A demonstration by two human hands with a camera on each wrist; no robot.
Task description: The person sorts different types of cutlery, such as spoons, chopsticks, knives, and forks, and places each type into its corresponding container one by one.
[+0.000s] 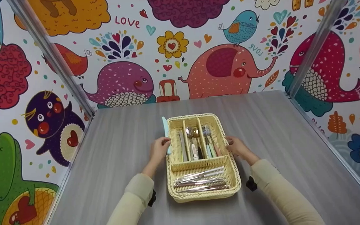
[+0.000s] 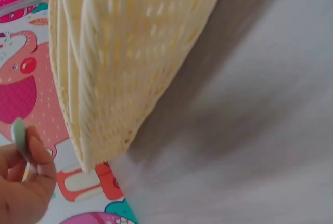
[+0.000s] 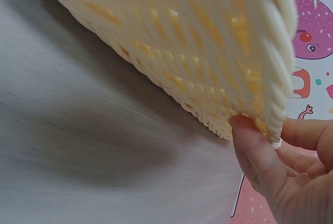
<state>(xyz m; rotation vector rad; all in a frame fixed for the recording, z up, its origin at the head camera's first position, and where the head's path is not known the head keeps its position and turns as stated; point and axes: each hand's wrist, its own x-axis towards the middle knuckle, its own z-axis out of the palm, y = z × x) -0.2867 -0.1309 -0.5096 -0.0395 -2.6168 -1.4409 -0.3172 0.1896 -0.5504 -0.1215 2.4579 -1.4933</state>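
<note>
My left hand (image 1: 160, 148) pinches a slim mint-green knife (image 1: 165, 129) just outside the left rim of a wicker cutlery basket (image 1: 205, 197). In the left wrist view, the knife's rounded end (image 2: 19, 133) shows between thumb and fingers, apart from the basket wall. On the opposite side, my right hand (image 1: 237, 147) grips the rim; the right wrist view has the thumb (image 3: 250, 135) against the outer wall and fingers over the edge. The basket's left slot holds a knife (image 1: 183, 145), the middle one spoons (image 1: 190, 132), the right one forks (image 1: 207, 131).
Wrapped chopsticks (image 1: 202, 181) lie across the basket's wide front compartment. The basket stands on a grey wood-grain table (image 1: 120, 137). Patterned walls (image 1: 170, 75) with metal corner posts (image 1: 314, 50) enclose the table at the back and sides.
</note>
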